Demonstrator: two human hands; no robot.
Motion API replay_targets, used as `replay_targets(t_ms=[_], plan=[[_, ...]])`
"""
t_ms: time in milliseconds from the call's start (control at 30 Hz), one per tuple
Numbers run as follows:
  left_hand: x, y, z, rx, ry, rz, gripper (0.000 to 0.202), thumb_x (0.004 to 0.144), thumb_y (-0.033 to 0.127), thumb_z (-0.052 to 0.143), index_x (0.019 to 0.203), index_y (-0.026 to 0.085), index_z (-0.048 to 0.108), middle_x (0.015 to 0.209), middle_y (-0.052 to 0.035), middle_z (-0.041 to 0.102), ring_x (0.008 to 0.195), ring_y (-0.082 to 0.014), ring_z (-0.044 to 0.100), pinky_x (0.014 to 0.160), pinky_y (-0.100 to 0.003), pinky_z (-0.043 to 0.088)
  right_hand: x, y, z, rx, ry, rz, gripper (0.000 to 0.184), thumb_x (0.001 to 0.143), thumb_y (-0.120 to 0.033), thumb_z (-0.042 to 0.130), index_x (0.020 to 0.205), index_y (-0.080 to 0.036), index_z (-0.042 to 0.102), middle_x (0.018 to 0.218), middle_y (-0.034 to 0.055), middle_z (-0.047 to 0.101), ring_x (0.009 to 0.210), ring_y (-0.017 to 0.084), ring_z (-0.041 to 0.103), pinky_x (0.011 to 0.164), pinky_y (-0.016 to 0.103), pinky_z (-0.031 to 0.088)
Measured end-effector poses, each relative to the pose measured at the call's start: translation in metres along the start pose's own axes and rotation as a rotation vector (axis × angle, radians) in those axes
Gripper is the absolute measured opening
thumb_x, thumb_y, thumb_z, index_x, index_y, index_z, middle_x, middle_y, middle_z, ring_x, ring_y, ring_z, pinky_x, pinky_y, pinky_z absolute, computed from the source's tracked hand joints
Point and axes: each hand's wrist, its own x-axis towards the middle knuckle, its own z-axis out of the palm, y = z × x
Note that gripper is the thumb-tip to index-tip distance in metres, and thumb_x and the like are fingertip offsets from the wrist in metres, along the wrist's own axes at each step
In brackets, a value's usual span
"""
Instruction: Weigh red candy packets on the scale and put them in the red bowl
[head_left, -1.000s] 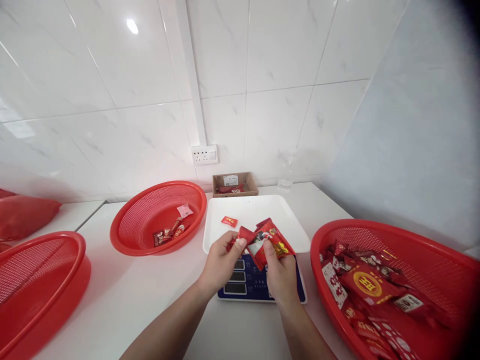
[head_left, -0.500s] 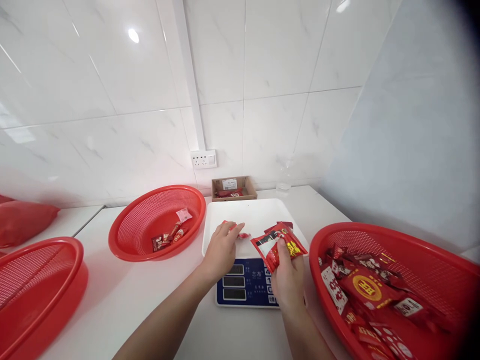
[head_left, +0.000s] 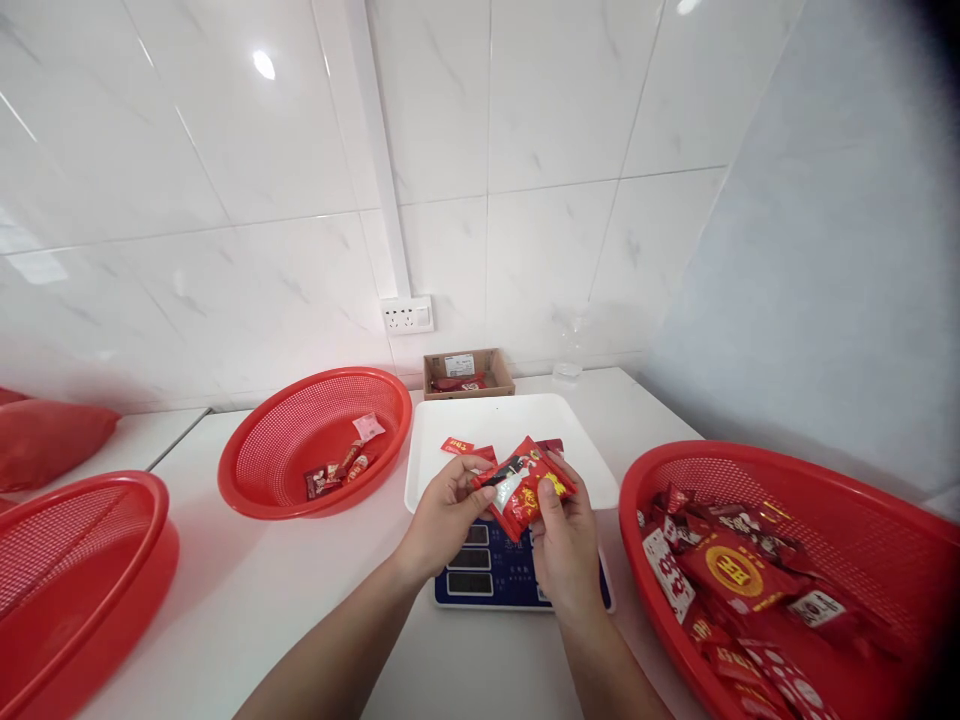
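Note:
Both hands hold a red snack packet (head_left: 523,488) with yellow lettering above the front of a digital scale (head_left: 499,595). My left hand (head_left: 444,515) pinches its left edge, while my right hand (head_left: 568,535) grips the right side with the thumb on top. Behind them, on the scale's white pan (head_left: 517,418), lie a small red packet (head_left: 457,445) and another one partly covered by my fingers. A darker red packet (head_left: 551,444) shows just behind the held one; whether it is held too, I cannot tell.
A red basket (head_left: 637,480) full of red snack packets stands at right. Left of the scale, a red basket (head_left: 247,450) holds several packets; another red basket (head_left: 150,490) is nearer on the left. A cardboard box (head_left: 495,375) with packets sits against the wall, beside a clear plastic container (head_left: 568,371).
My left hand has left the small packets on the pan and moved right and nearer, taking hold of the snack packet's left edge. The right hand has brought the packet slightly left.

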Motion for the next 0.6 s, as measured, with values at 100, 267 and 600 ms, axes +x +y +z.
replay_targets(t_ms=[100,267,600], plan=[[-0.001,0.003,-0.003,-0.09,0.026,-0.01,0.03,0.072,0.034,0.067,0.09,0.017,0.05,0.088,-0.0013,0.057,0.076,-0.0136,0.057,0.065,-0.026,0.048,0.001,-0.007,0.002,0.155,0.001,0.096,0.038,0.075,-0.039,0.061,0.109,-0.027,0.051,0.114,0.0051,0.057,0.096,0.019,0.059,0.073,0.034,0.052],[-0.001,0.002,-0.007,-0.183,0.053,-0.014,0.027,0.073,0.031,0.066,0.086,0.017,0.049,0.098,-0.0032,0.055,0.082,-0.0148,0.058,0.07,-0.03,0.051,0.002,-0.011,0.003,0.137,0.01,0.118,0.04,0.073,-0.039,0.063,0.11,-0.028,0.051,0.12,0.0043,0.053,0.094,0.018,0.058,0.067,0.031,0.052],[0.016,0.004,-0.018,-0.242,0.206,0.009,0.029,0.07,0.029,0.067,0.087,0.02,0.046,0.088,0.002,0.058,0.081,-0.0098,0.059,0.078,-0.026,0.047,0.004,-0.011,-0.001,0.093,0.164,0.007,0.04,0.073,-0.035,0.062,0.111,-0.03,0.052,0.109,0.002,0.055,0.084,0.012,0.057,0.061,0.025,0.051]])
